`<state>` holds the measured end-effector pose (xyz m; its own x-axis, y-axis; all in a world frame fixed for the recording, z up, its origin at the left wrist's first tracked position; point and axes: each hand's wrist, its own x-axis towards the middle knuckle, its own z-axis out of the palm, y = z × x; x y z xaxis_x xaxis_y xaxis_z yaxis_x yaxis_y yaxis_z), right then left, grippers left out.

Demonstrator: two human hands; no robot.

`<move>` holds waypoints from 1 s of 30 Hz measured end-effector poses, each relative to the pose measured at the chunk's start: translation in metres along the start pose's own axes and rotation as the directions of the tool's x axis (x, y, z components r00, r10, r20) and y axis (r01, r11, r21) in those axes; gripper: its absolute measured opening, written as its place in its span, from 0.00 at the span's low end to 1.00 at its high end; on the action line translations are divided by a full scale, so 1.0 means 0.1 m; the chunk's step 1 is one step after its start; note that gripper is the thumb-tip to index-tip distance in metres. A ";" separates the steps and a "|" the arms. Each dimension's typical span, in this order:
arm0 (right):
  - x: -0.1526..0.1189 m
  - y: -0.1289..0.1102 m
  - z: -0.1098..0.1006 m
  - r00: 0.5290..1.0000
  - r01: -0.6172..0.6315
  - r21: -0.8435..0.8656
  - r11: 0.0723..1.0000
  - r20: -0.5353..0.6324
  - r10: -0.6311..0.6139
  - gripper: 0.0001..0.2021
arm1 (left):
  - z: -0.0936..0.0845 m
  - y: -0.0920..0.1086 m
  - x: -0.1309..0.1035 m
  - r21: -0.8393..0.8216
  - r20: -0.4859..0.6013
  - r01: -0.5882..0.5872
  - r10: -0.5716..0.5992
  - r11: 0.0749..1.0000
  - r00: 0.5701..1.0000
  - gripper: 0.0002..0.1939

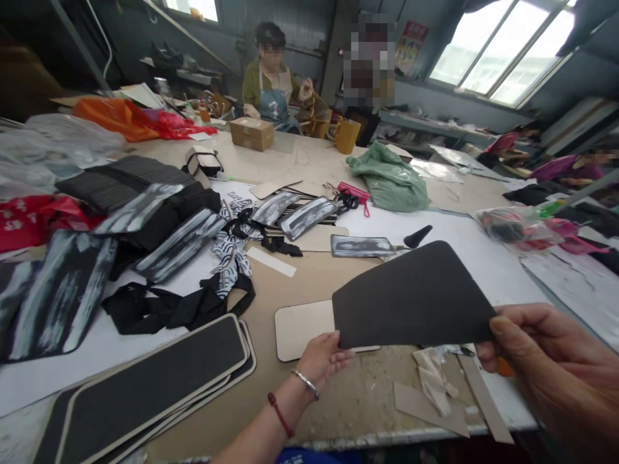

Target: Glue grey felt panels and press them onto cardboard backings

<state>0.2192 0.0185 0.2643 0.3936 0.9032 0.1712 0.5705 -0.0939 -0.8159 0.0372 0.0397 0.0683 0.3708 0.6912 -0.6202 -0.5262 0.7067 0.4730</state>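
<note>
Held up between both hands is a dark grey flat panel (411, 296) with rounded corners. My left hand (325, 357), wearing a silver bangle and a red cord at the wrist, pinches its lower left corner. On the right side, my right hand (536, 351) grips the panel's lower right corner between thumb and fingers. Something orange shows by the right fingers; I cannot make out what it is. Beneath and behind the panel lies a cream board (302, 328) on the table, partly covered. A stack of dark panels with cream borders (159, 380) rests at the front left.
Black pieces smeared with white (178, 245) are spread over the left and middle. Black fabric strips (169, 306) lie among them. A green cloth bundle (389, 177) and a cardboard box (251, 133) are farther back. Scraps (430, 406) lie at the front edge. A person (273, 96) sits opposite.
</note>
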 end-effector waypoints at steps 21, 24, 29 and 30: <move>-0.15 2.42 1.30 0.985 0.132 -0.320 0.938 0.148 -0.089 0.16 | -1.11 0.05 -0.17 0.977 -0.212 0.149 0.626 0.153 0.750 0.18; -0.06 2.55 1.35 0.983 0.131 -0.313 0.941 0.162 -0.083 0.15 | -1.04 0.03 -0.09 0.967 -0.253 0.210 0.607 0.144 0.753 0.18; 0.10 2.59 1.42 0.970 0.110 -0.329 0.938 0.242 -0.028 0.12 | -0.95 0.04 -0.02 0.949 -0.293 0.302 0.596 0.088 0.747 0.17; 0.12 2.59 1.44 0.963 0.105 -0.342 0.934 0.268 -0.010 0.12 | -0.94 0.04 -0.01 0.945 -0.304 0.315 0.593 0.087 0.745 0.17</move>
<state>0.2679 0.0653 -0.0241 0.1806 0.9832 0.0253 0.8203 -0.1364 -0.5555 -0.0370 0.0284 0.0121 -0.2682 0.8888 -0.3717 0.7942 0.4223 0.4370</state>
